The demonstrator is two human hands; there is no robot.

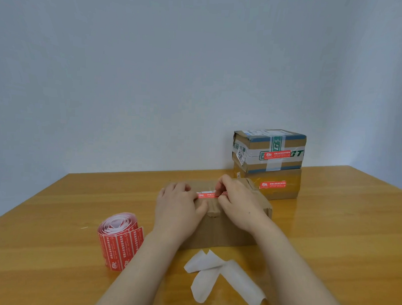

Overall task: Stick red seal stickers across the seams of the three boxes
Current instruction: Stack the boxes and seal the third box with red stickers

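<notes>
seemingly glossy red sticker (207, 195), matte cardboard box (226, 232)

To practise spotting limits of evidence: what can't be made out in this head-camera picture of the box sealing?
Head view: the right hand covers the red sticker's right end.
Head view: the left hand helps hide the front box's top seam.
Head view: print on the stacked boxes' stickers is too small to read.

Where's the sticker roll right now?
In the head view the roll of red seal stickers stands on the wooden table, lower left, just left of the left forearm and the plain cardboard box.
</notes>
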